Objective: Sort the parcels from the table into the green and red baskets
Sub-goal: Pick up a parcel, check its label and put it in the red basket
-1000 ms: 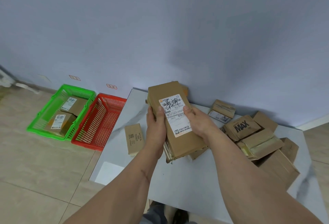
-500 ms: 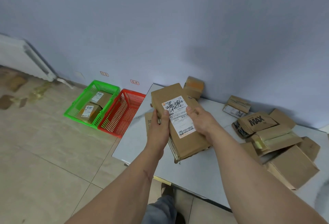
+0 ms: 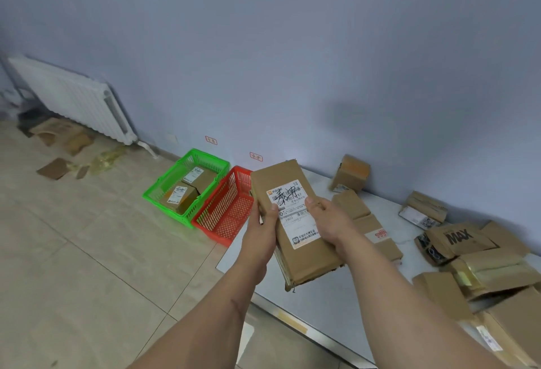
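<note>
I have both hands on one flat parcel (image 3: 295, 222), left hand (image 3: 260, 239) curled round its left edge, right hand (image 3: 330, 222) gripping the right edge with the thumb on the label. Over the last second my view has swung left: the baskets now sit closer to the parcel, which I have carried out past the counter (image 3: 336, 292) edge. I judge the drop is near. The red basket (image 3: 225, 216) lies just beside my left hand, the green basket (image 3: 187, 184) beyond it

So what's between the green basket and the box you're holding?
The red basket, seen from the head camera. It sits beside the green basket, left of the held parcel.
</note>
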